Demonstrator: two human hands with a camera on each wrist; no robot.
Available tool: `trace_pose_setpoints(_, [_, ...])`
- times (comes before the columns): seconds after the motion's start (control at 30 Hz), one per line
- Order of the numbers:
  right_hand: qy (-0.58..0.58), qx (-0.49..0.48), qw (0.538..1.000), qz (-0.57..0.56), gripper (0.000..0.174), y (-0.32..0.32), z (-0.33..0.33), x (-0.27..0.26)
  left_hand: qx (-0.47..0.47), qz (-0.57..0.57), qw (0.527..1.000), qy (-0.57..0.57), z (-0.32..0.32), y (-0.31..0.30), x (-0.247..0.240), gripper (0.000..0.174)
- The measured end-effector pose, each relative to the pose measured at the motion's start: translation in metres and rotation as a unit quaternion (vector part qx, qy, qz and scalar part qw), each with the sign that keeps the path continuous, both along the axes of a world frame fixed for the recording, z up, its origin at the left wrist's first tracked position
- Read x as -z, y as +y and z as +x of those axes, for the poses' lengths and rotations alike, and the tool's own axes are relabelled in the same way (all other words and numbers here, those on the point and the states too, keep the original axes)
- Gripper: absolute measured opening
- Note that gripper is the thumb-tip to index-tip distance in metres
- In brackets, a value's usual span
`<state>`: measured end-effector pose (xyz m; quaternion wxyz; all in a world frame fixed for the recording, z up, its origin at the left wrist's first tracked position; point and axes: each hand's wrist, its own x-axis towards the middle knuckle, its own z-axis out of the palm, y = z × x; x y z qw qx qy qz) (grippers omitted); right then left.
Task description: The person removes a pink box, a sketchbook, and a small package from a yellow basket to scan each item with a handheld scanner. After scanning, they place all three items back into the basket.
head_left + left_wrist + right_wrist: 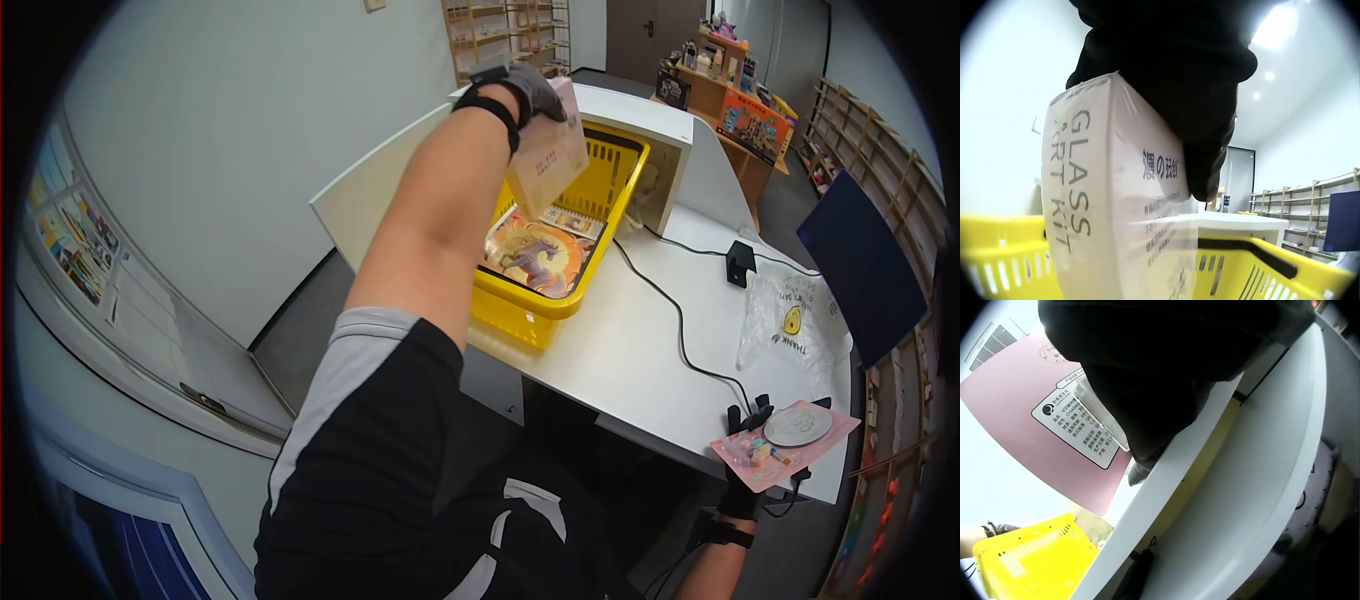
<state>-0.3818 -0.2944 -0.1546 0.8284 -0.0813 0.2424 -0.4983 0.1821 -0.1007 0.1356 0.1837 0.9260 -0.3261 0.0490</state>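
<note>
The gloved left hand (538, 92) grips a pale pink box (552, 155) from above, over the yellow basket (622, 195). In the left wrist view the hand (1166, 75) clasps the same box (1079, 187), whose side reads "GLASS ART KIT". An orange picture item with a horse (540, 255) lies in the basket. At the desk's right front edge, the gloved right hand (739, 492) holds a pink flat package (738, 455) with a white oval piece on it. In the right wrist view, the package's labelled pink side (1016, 394) shows beside the dark-gloved hand (1147, 381).
On the white desk (640, 350) are a black cable, a small black device (740, 264) and a clear plastic bag (790, 320). A dark blue panel (865, 270) stands at the right. Behind are shelves and a wooden stand (765, 180) with boxes.
</note>
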Motion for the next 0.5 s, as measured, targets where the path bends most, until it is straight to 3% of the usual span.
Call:
trace_pose_setpoints(0.13, [-0.031,0.002,0.998,0.046,0.091,-0.016,-0.005,0.016,0.022,-0.003,0.993,0.117,0.038,-0.028,0.079,0.057])
trace_pose_setpoints(0.3, [0.015,-0.017,0.998,0.057,0.095,-0.029,0.0,0.01,0.031,0.058,0.977,0.201,0.025,-0.036,0.118,0.065])
trace_pose_setpoints(0.4, [0.045,-0.034,0.996,0.069,0.097,-0.032,-0.008,0.016,0.003,0.091,0.966,0.241,0.07,-0.046,0.157,0.073])
trace_pose_setpoints(0.47, [0.062,-0.047,0.994,0.078,0.099,-0.036,-0.007,0.015,-0.014,0.109,0.959,0.261,0.094,-0.053,0.15,0.077])
trace_pose_setpoints(0.5, [0.07,-0.054,0.993,0.083,0.1,-0.037,-0.001,0.016,-0.011,0.206,0.902,0.379,0.107,-0.061,0.133,0.077])
